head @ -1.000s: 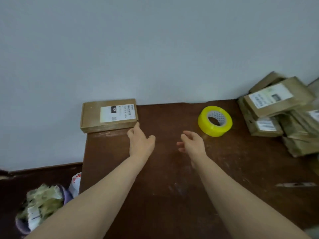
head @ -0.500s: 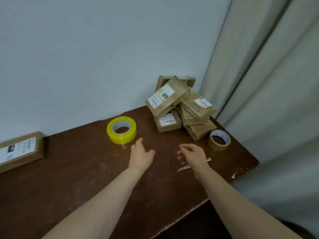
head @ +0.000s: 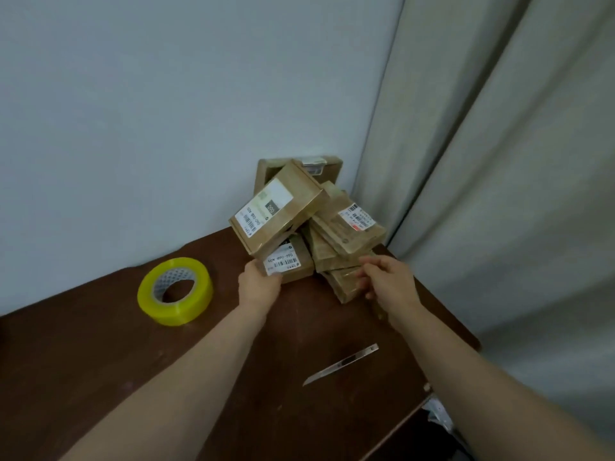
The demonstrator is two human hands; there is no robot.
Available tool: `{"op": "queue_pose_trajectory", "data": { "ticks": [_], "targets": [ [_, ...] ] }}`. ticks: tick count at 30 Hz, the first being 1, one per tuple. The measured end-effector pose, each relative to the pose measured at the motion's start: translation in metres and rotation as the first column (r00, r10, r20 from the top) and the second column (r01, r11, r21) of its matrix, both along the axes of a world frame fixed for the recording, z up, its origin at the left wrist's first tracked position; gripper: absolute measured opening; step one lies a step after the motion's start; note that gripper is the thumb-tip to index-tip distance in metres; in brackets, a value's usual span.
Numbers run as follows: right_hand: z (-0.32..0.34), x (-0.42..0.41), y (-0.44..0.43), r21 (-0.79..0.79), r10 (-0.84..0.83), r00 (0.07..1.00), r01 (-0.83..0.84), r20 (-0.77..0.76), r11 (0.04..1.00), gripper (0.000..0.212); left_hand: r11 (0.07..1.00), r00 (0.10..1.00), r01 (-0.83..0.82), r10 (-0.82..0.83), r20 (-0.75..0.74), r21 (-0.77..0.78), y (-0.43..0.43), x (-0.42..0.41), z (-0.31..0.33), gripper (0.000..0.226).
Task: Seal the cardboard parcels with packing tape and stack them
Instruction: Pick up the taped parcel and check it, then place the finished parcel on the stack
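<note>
The parcels sit in a loose heap at the far right corner of the desk (head: 100,361), wedged between wall and curtain (head: 499,194). The tilted parcel (head: 279,211) on top rests across the low labelled parcel (head: 293,261), which the left hand (head: 259,281) meets at its near corner. The right hand (head: 392,284) is just beside the bottom parcel (head: 342,284), under the right-hand stack (head: 349,227).

The main risk is a collapse. Pulling either lower parcel out would likely take away what props the tilted parcel, and it could slide toward the desk's right edge or down behind the heap. A 2-handed tug on 2 different boxes would make that worse. The bare blade (head: 341,364) lies near the right edge, in the path a forearm would probably sweep when drawing a parcel back, so a nick or a knock to the floor is possible. The yellow tape roll (head: 175,291), near the far edge left of the heap, looks safe.

The left fingers are mostly tucked behind the hand, so I cannot tell whether they grip or only touch. The right fingers are smeared by motion, loosely bent, their hold equally unclear. How many parcels the heap holds, and which are already taped, cannot be made out. Something brown peeks out beneath the right wrist, too covered to name.
</note>
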State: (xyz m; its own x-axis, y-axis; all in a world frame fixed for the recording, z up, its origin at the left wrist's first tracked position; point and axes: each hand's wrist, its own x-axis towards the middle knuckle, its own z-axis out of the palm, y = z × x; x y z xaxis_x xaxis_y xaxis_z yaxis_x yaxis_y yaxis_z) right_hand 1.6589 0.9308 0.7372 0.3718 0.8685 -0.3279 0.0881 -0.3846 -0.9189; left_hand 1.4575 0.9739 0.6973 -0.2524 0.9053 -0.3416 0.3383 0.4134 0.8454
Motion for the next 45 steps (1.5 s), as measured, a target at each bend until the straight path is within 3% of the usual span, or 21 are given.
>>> {"op": "queue_pose_trajectory", "data": {
  "ticks": [6, 9, 14, 16, 19, 21, 25, 27, 30, 33, 35, 37, 38, 40, 42, 45],
  "targets": [
    [0.012, 0.001, 0.073, 0.087, 0.026, 0.998, -0.032, 0.06, 0.996, 0.019, 0.974, 0.976, -0.198, 0.206, 0.075, -0.107, 0.029, -0.01, -0.008, 0.072],
    [0.016, 0.002, 0.116, 0.137, 0.145, 0.973, -0.171, 0.179, 0.976, 0.025, 0.951, 0.951, -0.277, 0.292, 0.098, -0.14, 0.041, -0.007, -0.007, 0.073],
    [0.01, 0.003, 0.177, 0.071, 0.408, 0.872, -0.441, 0.27, 0.895, 0.047, 0.876, 0.842, -0.417, 0.473, 0.26, -0.243, 0.058, 0.006, -0.004, 0.085],
    [0.007, 0.003, 0.19, 0.06, 0.489, 0.833, -0.519, 0.258, 0.853, 0.052, 0.862, 0.826, -0.435, 0.497, 0.265, -0.261, 0.062, 0.012, -0.001, 0.078],
    [0.007, 0.002, 0.197, 0.12, 0.55, 0.792, -0.593, 0.265, 0.796, 0.043, 0.852, 0.806, -0.492, 0.524, 0.276, -0.181, 0.062, 0.02, 0.01, 0.032],
    [0.011, -0.001, 0.197, 0.176, 0.545, 0.776, -0.613, 0.318, 0.77, 0.039, 0.813, 0.759, -0.57, 0.577, 0.302, -0.12, 0.055, 0.023, 0.015, 0.019],
    [0.018, -0.015, 0.187, 0.283, 0.514, 0.785, -0.61, 0.345, 0.74, 0.037, 0.689, 0.641, -0.725, 0.674, 0.367, 0.002, 0.031, 0.019, 0.026, 0.042],
    [0.025, -0.023, 0.176, 0.339, 0.506, 0.809, -0.586, 0.299, 0.736, 0.035, 0.635, 0.597, -0.771, 0.698, 0.396, 0.044, 0.016, 0.015, 0.034, 0.039],
    [0.03, -0.03, 0.157, 0.395, 0.556, 0.806, -0.587, 0.202, 0.707, 0.024, 0.567, 0.515, -0.823, 0.726, 0.455, 0.028, -0.008, 0.006, 0.046, 0.015],
    [0.033, -0.037, 0.137, 0.382, 0.575, 0.813, -0.562, 0.092, 0.733, 0.036, 0.544, 0.455, -0.839, 0.711, 0.536, -0.008, -0.033, -0.003, 0.057, 0.013],
    [0.036, -0.041, 0.126, 0.343, 0.551, 0.834, -0.509, -0.029, 0.789, 0.034, 0.559, 0.497, -0.828, 0.701, 0.512, 0.039, -0.048, -0.005, 0.062, 0.024],
    [0.038, -0.046, 0.116, 0.27, 0.517, 0.831, -0.46, -0.203, 0.846, 0.025, 0.554, 0.548, -0.822, 0.701, 0.456, 0.136, -0.062, -0.007, 0.064, 0.02],
    [0.038, -0.048, 0.111, 0.214, 0.486, 0.807, -0.437, -0.335, 0.874, 0.017, 0.555, 0.561, -0.816, 0.698, 0.445, 0.16, -0.069, -0.009, 0.065, 0.029],
    [0.034, -0.046, 0.101, 0.125, 0.423, 0.717, -0.431, -0.554, 0.893, 0.003, 0.571, 0.585, -0.8, 0.672, 0.455, 0.185, -0.084, -0.013, 0.069, 0.072],
    [0.024, -0.043, 0.09, 0.067, 0.408, 0.67, -0.473, -0.621, 0.878, 0.014, 0.614, 0.643, -0.752, 0.603, 0.471, 0.24, -0.098, -0.016, 0.076, 0.087],
    [0.005, -0.038, 0.074, -0.045, 0.374, 0.713, -0.494, -0.593, 0.868, 0.024, 0.696, 0.795, -0.599, 0.457, 0.399, 0.396, -0.113, -0.013, 0.086, 0.069]
  ]
}}
